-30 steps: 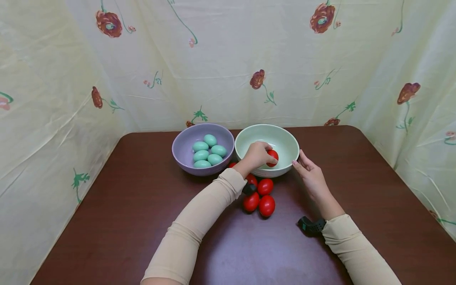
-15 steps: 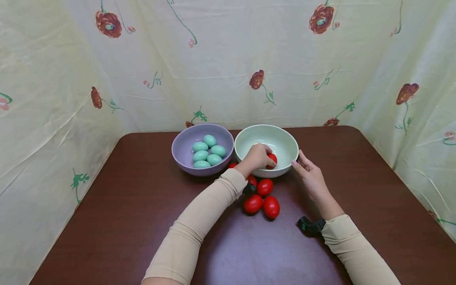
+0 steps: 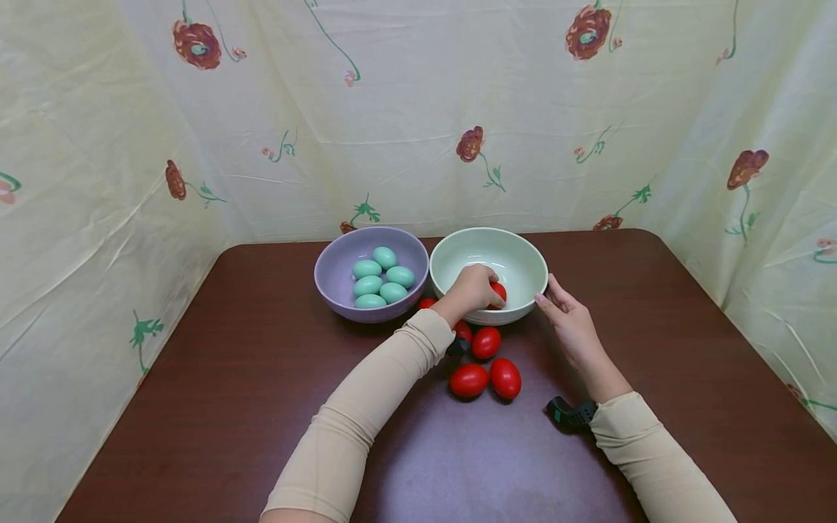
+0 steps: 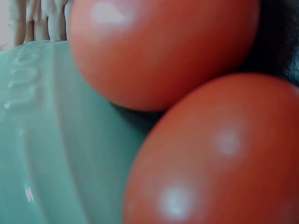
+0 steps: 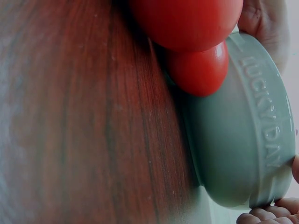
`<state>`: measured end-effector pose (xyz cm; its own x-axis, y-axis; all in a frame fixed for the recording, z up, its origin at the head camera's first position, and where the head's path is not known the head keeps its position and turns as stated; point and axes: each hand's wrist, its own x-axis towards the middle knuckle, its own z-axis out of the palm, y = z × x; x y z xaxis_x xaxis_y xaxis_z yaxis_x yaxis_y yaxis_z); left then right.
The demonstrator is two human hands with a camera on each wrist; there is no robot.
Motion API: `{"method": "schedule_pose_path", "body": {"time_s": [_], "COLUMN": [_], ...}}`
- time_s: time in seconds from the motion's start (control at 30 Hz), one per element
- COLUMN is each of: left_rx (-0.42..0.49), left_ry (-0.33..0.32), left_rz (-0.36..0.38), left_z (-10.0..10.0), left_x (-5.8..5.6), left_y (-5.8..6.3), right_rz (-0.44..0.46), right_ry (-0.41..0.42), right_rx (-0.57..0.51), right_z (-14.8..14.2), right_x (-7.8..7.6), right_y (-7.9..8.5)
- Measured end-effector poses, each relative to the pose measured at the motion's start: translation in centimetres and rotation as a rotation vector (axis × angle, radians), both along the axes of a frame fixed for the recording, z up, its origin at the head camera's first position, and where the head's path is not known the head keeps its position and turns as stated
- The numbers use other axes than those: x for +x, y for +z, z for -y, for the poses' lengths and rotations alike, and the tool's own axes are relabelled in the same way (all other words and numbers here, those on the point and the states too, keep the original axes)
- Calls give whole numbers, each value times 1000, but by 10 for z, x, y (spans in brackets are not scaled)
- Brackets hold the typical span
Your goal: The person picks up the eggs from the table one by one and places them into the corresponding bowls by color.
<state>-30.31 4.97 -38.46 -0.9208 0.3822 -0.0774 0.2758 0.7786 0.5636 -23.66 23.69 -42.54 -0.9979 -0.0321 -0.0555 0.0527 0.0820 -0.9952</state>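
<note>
**Your left grip [image 3: 472, 289] pinches a red egg [image 3: 499, 292]**

To the left of that grip, you have a purple bowl [image 3: 332, 270] on the brown bench [image 3: 261, 363]. Six green eggs [image 3: 369, 286] show inside it. Next, on your side of the left grip, five other red eggs [image 3: 486, 343] show on the bench. Your left arm [image 3: 373, 403] hides part of two of them. The left grip itself is in the green bowl [image 3: 525, 269], with thumb and fingers around the red egg. You cannot tell if that egg touches the bottom. Last comes your right grip [image 3: 572, 325], at the green bowl's right side. Its thumb and fingers are spread apart and touch the bowl.
</note>
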Motion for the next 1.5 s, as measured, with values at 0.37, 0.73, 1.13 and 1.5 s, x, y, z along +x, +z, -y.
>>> {"method": "schedule_pose_path", "body": {"time_s": [0.37,0.73,1.13,1.5], "left_rx": [6,375,573,544], "left_ry": [15,70,57,-17], "left_rz": [18,11,85,158], "left_z": [-2,17,68,82], "left_x": [0,12,62,95], "left_y": [1,2,17,-2], "right_rz": [8,8,12,13], "right_ry": [0,-6,-2,0], "right_rx": [-2,-13,7,2], "right_z": [-1,0,-1,-1], "right_x": [0,-3,-2,-2], "right_y": [1,-2,1,0]}}
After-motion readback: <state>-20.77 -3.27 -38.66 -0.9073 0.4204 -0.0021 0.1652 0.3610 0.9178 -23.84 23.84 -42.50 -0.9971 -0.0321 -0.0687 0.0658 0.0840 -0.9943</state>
